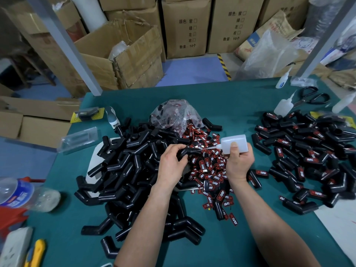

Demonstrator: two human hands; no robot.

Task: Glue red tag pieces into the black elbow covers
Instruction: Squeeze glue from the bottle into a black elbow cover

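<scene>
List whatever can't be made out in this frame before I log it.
All head view:
- Glue flow: the glue bottle nozzle points at the elbow cover, but any drop is too small to see.
- Cover's tag recess: hidden by fingers of the left hand gripping it.
- Glue level: the right hand covers part of the bottle.
- Contents of the plastic bag: blurred by crinkled film.
- The water bottle: cut off by the left edge.
</scene>
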